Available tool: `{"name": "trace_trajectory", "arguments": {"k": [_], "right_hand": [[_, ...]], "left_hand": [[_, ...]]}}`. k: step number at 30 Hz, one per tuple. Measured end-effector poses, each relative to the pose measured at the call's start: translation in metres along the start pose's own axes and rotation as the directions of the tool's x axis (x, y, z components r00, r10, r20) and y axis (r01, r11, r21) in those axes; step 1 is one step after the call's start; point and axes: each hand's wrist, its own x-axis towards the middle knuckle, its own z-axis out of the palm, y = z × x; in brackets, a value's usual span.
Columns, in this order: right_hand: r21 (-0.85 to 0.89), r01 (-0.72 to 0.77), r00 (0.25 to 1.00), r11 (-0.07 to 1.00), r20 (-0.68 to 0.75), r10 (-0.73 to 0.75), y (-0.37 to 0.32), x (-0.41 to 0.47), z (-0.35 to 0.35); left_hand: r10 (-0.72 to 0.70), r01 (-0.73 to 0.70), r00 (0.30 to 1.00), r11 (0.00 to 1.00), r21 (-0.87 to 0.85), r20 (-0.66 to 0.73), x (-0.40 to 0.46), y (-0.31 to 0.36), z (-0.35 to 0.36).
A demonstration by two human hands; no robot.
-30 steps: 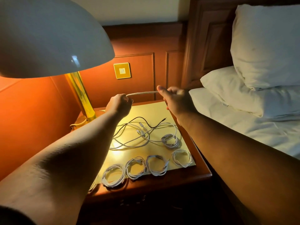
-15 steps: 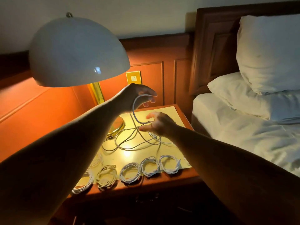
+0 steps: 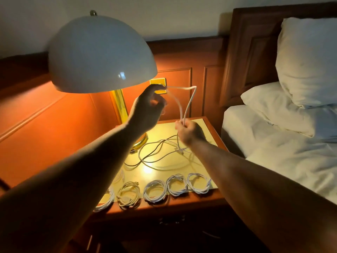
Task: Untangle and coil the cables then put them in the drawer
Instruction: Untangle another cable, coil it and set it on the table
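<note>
A bed [image 3: 284, 143] with white pillows [image 3: 308, 59] fills the right side, against a wooden headboard [image 3: 251, 52]. A domed lamp [image 3: 100, 55] glows over the nightstand [image 3: 215, 128] at centre.

The left hand [image 3: 147, 108] is raised just under the shade's edge, its fingers curled and pinching one end of a white cable [image 3: 189, 101]. The cable runs right from that hand, bends sharply and drops as a doubled strand into the right hand [image 3: 189, 133], which grips it in a closed fist lower down, above the tabletop. Below the right hand the cable trails into a loose tangle [image 3: 160, 152] of wires lying mid-table.

Along the table's front edge sits a row of coils [image 3: 155, 191], side by side; the leftmost is partly hidden behind the left forearm.
</note>
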Motion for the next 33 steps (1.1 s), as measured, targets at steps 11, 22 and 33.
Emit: {"name": "trace_trajectory", "arguments": {"k": [11,22,33], "right_hand": [[0.597,-0.317,0.943,0.736,0.121,0.309,0.007,0.019,-0.048],[0.675,-0.441,0.894,0.592,0.274,0.354,0.034,0.034,-0.069],[0.837,-0.283,0.942,0.468,0.152,0.298,0.034,0.044,-0.101]], "left_hand": [[-0.387,0.198,0.835,0.874,0.443,0.391,-0.082,-0.082,0.079],[-0.402,-0.072,0.809,0.657,0.751,0.429,-0.062,-0.102,0.120],[-0.390,-0.322,0.778,0.425,0.846,0.492,-0.058,-0.106,0.148]]}}
